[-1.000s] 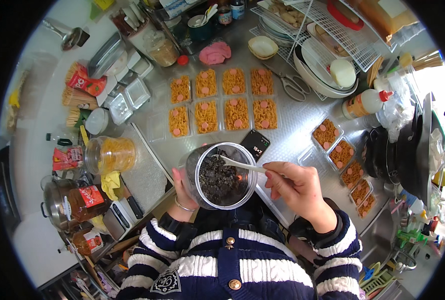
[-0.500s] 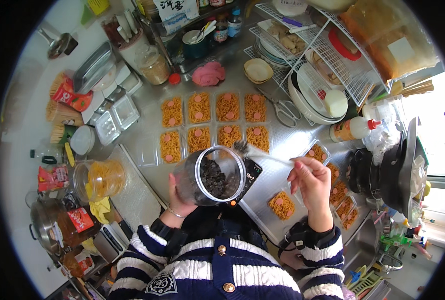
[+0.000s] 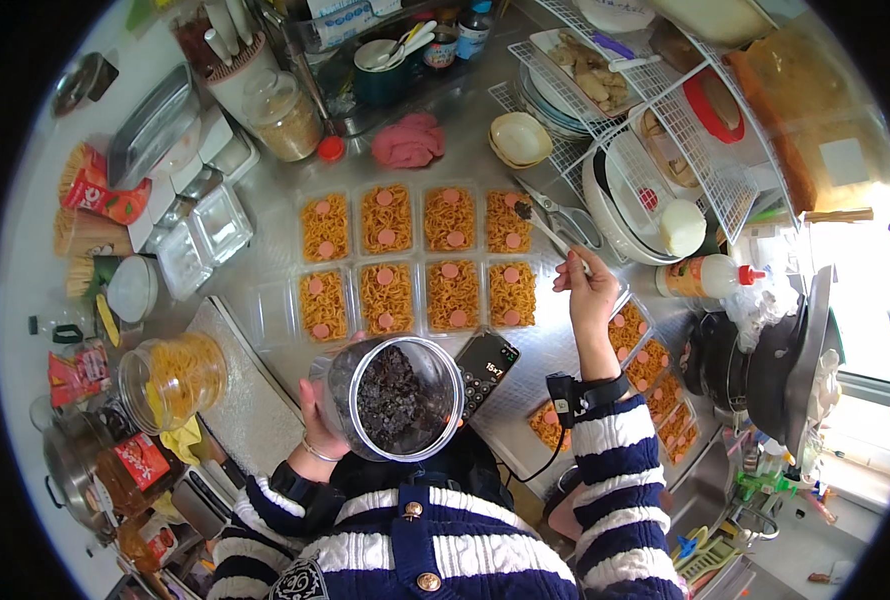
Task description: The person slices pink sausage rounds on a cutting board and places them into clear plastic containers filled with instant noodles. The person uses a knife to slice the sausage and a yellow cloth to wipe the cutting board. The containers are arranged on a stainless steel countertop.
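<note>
My left hand (image 3: 327, 425) is wrapped round the side of a wide clear jar (image 3: 457, 400), tilted with its mouth up toward me. Dark, crumbly food (image 3: 397, 400) lies inside it. In my right hand (image 3: 592, 292), pinched between the fingers, is a slim silvery utensil (image 3: 557, 241); its exact kind is hard to make out. A small dark clump (image 3: 523, 210) shows at its tip, over the far-right noodle tray (image 3: 508, 228) of two rows. These clear trays hold orange noodles with round pink slices.
More noodle trays (image 3: 648, 362) stand at the right. A phone (image 3: 487, 370) lies beyond the jar. Scissors (image 3: 571, 220), a small bowl (image 3: 521, 139) and a pink cloth (image 3: 409, 140) are at the back. A jar of yellow shreds (image 3: 177, 380) and a cutting board (image 3: 240, 385) are left.
My right hand has moved away from the jar, forward to the far-right tray, carrying the utensil and dark clump. The jar, in my left hand, has come nearer to me.
</note>
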`<move>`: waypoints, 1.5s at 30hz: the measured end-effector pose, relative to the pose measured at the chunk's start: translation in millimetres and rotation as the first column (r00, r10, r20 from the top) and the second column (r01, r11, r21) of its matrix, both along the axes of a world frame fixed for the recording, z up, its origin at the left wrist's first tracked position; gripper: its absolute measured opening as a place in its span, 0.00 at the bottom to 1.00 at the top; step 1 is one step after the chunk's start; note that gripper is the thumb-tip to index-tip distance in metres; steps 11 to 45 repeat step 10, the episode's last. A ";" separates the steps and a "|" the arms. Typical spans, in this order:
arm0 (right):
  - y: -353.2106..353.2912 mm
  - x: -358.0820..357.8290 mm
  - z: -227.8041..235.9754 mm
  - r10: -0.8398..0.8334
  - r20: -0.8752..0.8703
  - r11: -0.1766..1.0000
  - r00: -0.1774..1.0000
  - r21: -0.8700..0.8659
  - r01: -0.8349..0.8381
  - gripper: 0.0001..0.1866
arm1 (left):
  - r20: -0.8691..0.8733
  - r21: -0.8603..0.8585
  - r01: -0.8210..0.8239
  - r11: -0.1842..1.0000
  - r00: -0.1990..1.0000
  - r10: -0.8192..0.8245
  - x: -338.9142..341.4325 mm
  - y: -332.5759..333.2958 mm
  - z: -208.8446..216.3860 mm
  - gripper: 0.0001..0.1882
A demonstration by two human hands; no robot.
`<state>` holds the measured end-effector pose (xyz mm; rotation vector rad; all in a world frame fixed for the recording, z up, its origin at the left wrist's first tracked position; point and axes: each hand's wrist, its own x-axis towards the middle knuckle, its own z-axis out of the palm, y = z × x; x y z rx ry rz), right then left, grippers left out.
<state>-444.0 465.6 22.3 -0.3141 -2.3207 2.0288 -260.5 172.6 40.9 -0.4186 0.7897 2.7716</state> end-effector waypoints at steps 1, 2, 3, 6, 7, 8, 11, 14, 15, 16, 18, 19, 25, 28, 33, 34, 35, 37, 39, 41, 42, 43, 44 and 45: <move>-0.4 -0.1 -0.1 0.003 -0.003 1.000 1.000 0.018 -0.003 0.09 | 0.006 0.007 -0.004 1.000 1.000 0.004 -0.7 0.1 0.7 0.53; 0.1 0.0 0.2 0.006 -0.006 0.999 1.000 0.036 -0.006 0.09 | -0.001 -0.027 -0.015 1.000 1.000 0.015 -1.3 0.6 1.0 0.53; 0.7 0.7 0.1 0.008 -0.009 0.999 1.000 0.054 -0.007 0.09 | -0.004 -0.053 -0.027 0.998 1.000 0.027 -1.2 1.2 0.7 0.53; 2.5 2.6 -2.1 0.019 -0.010 0.998 1.000 0.068 -0.019 0.09 | -0.005 -0.022 -0.011 1.000 1.000 0.011 -1.9 -1.0 -2.2 0.53; 3.2 3.0 -3.5 0.021 -0.013 0.997 1.000 0.072 -0.020 0.09 | -0.003 0.013 0.005 1.000 1.000 -0.005 -2.2 -1.5 -3.7 0.53; 4.0 3.6 -5.1 0.023 -0.016 0.997 1.000 0.075 -0.021 0.09 | -0.002 0.001 -0.011 1.000 1.000 0.011 -1.7 -0.6 -5.0 0.53; 6.9 4.9 -7.8 0.023 -0.016 0.995 1.000 0.093 -0.021 0.09 | 0.000 -0.010 -0.037 0.999 0.999 0.037 0.2 3.6 -7.7 0.54; 6.9 4.9 -7.8 0.023 -0.016 0.995 1.000 0.093 -0.021 0.09 | 0.000 -0.010 -0.037 0.999 0.999 0.037 0.2 3.6 -7.7 0.54; 6.9 4.9 -7.8 0.023 -0.016 0.995 1.000 0.093 -0.021 0.09 | 0.000 -0.010 -0.037 0.999 0.999 0.037 0.2 3.6 -7.7 0.54; 6.9 4.9 -7.8 0.023 -0.016 0.995 1.000 0.093 -0.021 0.09 | 0.000 -0.010 -0.037 0.999 0.999 0.037 0.2 3.6 -7.7 0.54; 6.9 4.9 -7.8 0.023 -0.016 0.995 1.000 0.093 -0.021 0.09 | 0.000 -0.010 -0.037 0.999 0.999 0.037 0.2 3.6 -7.7 0.54; 6.9 4.9 -7.8 0.023 -0.016 0.995 1.000 0.093 -0.021 0.09 | 0.000 -0.010 -0.037 0.999 0.999 0.037 0.2 3.6 -7.7 0.54; 6.9 4.9 -7.8 0.023 -0.016 0.995 1.000 0.093 -0.021 0.09 | 0.000 -0.010 -0.037 0.999 0.999 0.037 0.2 3.6 -7.7 0.54; 6.9 4.9 -7.8 0.023 -0.016 0.995 1.000 0.093 -0.021 0.09 | 0.000 -0.010 -0.037 0.999 0.999 0.037 0.2 3.6 -7.7 0.54; 6.9 4.9 -7.8 0.023 -0.016 0.995 1.000 0.093 -0.021 0.09 | 0.000 -0.010 -0.037 0.999 0.999 0.037 0.2 3.6 -7.7 0.54; 6.9 4.9 -7.8 0.023 -0.016 0.995 1.000 0.093 -0.021 0.09 | 0.000 -0.010 -0.037 0.999 0.999 0.037 0.2 3.6 -7.7 0.54; 6.9 4.9 -7.8 0.023 -0.016 0.995 1.000 0.093 -0.021 0.09 | 0.000 -0.010 -0.037 0.999 0.999 0.037 0.2 3.6 -7.7 0.54; 6.9 4.9 -7.8 0.023 -0.016 0.995 1.000 0.093 -0.021 0.09 | 0.000 -0.010 -0.037 0.999 0.999 0.037 0.2 3.6 -7.7 0.54; 6.9 4.9 -7.8 0.023 -0.016 0.995 1.000 0.093 -0.021 0.09 | 0.000 -0.010 -0.037 0.999 0.999 0.037 0.2 3.6 -7.7 0.54; 6.9 4.9 -7.8 0.023 -0.016 0.995 1.000 0.093 -0.021 0.09 | 0.000 -0.010 -0.037 0.999 0.999 0.037 0.2 3.6 -7.7 0.54; 6.9 4.9 -7.8 0.023 -0.016 0.995 1.000 0.093 -0.021 0.09 | 0.000 -0.010 -0.037 0.999 0.999 0.037 0.2 3.6 -7.7 0.54; 6.9 4.9 -7.8 0.023 -0.016 0.995 1.000 0.093 -0.021 0.09 | 0.000 -0.010 -0.037 0.999 0.999 0.037 0.2 3.6 -7.7 0.54; 6.9 4.9 -7.8 0.023 -0.016 0.995 1.000 0.093 -0.021 0.09 | 0.000 -0.010 -0.037 0.999 0.999 0.037 0.2 3.6 -7.7 0.54; 6.9 4.9 -7.8 0.023 -0.016 0.995 1.000 0.093 -0.021 0.09 | 0.000 -0.010 -0.037 0.999 0.999 0.037 0.2 3.6 -7.7 0.54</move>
